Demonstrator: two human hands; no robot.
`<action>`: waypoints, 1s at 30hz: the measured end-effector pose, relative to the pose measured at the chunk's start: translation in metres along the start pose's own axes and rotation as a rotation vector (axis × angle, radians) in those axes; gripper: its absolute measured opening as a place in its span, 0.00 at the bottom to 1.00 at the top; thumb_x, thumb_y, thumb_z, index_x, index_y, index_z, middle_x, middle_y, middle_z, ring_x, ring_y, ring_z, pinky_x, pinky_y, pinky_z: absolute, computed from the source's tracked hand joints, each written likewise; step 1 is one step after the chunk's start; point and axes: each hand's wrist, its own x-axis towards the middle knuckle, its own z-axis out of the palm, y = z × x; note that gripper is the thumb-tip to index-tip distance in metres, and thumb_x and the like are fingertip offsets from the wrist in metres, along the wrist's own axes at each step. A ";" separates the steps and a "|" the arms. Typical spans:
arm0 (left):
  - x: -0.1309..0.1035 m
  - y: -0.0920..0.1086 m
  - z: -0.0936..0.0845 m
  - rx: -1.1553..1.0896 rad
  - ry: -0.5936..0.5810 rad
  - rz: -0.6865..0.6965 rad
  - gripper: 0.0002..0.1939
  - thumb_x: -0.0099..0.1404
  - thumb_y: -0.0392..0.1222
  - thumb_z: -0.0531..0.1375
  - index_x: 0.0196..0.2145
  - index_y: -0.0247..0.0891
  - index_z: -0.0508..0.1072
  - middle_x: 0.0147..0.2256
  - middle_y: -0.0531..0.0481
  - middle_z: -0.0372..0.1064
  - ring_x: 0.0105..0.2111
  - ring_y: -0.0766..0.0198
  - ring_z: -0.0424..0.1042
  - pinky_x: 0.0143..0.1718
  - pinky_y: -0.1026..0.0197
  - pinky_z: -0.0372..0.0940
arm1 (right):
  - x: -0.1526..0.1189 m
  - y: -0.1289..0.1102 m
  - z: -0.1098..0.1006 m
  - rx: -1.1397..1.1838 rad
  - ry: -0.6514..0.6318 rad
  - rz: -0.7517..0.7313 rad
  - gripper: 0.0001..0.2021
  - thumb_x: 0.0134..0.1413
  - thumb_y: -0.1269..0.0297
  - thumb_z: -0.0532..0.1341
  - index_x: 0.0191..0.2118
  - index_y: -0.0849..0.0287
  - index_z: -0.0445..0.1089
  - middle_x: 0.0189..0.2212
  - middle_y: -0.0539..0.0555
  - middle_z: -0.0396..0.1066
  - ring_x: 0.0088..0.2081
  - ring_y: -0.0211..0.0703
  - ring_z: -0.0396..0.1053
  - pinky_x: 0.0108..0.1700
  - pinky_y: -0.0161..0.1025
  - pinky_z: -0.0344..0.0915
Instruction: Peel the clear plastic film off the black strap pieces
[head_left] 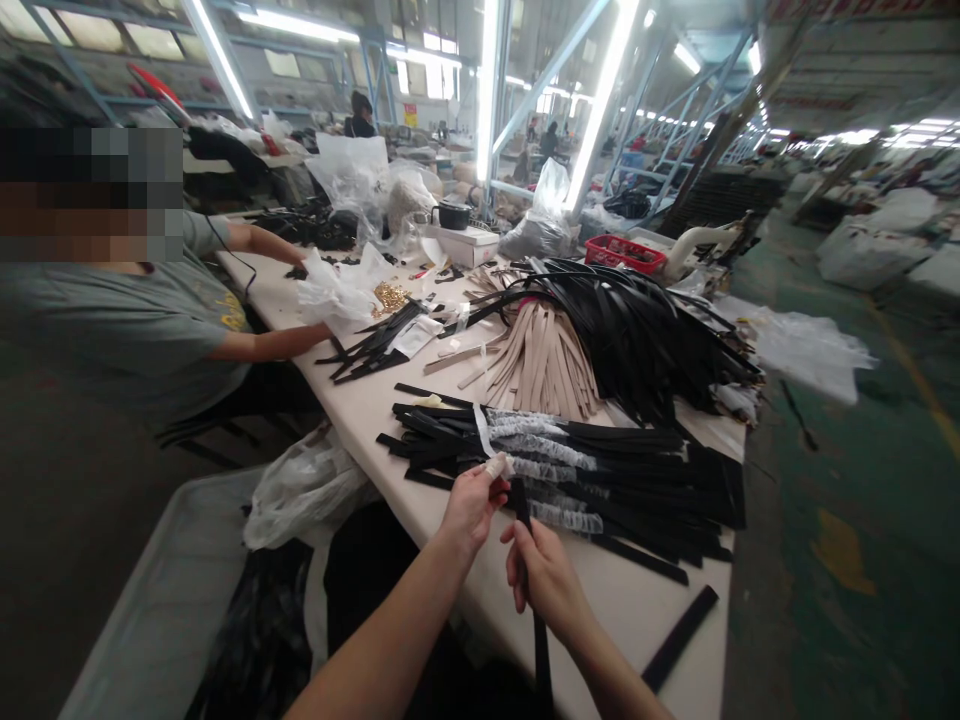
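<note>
Pinching white wrapping [496, 465] is the left grip [472, 507], a black strap [541, 660] the right [547, 575]; a bin [165, 560] holds black material [255, 630].

- Long, flat black strap [542, 660]: held lengthwise, slightly bent, its lower part reaching toward the viewer.
- Thin white strip [482, 430]: curved, left of the strap's upper end.
- Flat black straps [652, 482], some in crinkled translucent wraps [570, 518]: heaped roughly parallel.
</note>
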 end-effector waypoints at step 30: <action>-0.047 0.001 -0.026 0.194 -0.011 0.129 0.20 0.52 0.56 0.69 0.30 0.33 0.79 0.24 0.47 0.72 0.22 0.68 0.64 0.25 0.64 0.55 | 0.000 0.000 -0.002 0.001 -0.157 0.125 0.28 0.55 0.39 0.59 0.38 0.65 0.68 0.26 0.58 0.76 0.17 0.39 0.72 0.17 0.30 0.62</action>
